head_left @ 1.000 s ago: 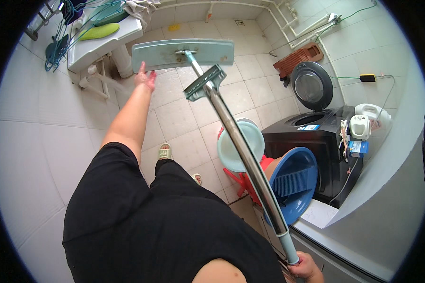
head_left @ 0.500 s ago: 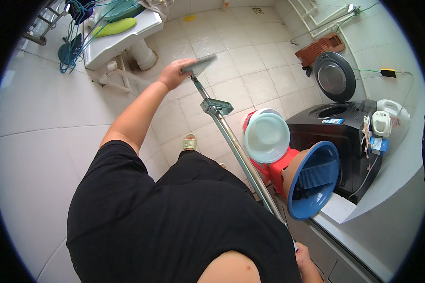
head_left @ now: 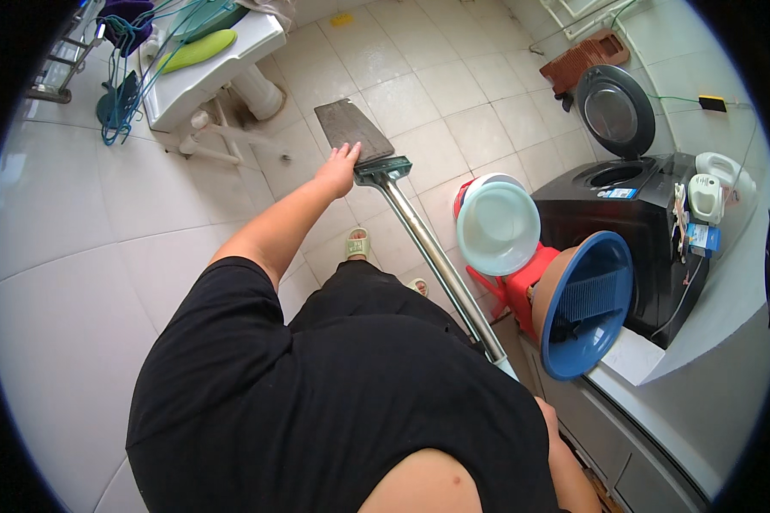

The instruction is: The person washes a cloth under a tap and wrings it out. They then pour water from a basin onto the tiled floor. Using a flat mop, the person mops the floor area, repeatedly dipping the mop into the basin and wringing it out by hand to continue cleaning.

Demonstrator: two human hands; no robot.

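Observation:
A flat mop slants up from my right side, its grey rectangular pad (head_left: 347, 126) turned upward over the floor. Below the pad, a dark green bracket (head_left: 383, 171) sits crosswise on the shiny metal pole (head_left: 436, 254). My left hand (head_left: 340, 168) reaches forward, its outstretched fingers against the near left edge of the pad, beside the bracket. The thumb side is partly hidden. Only a bit of my right hand (head_left: 547, 414) shows past my black shirt, near the pole's lower end; its fingers are out of sight.
At right stand a pale green basin (head_left: 499, 229), a red stool (head_left: 522, 286), a tilted blue basin (head_left: 603, 335) and a black washing machine (head_left: 565, 211) with its lid up. A white sink (head_left: 175, 94) with hanging blue-green hangers (head_left: 127, 98) is at upper left. Tiles cover the floor (head_left: 453, 103).
The pad has swung from edge-on to facing up, and now lies close against the bracket. My left hand has moved down and right, from gripping the pad to resting spread fingers on its edge.

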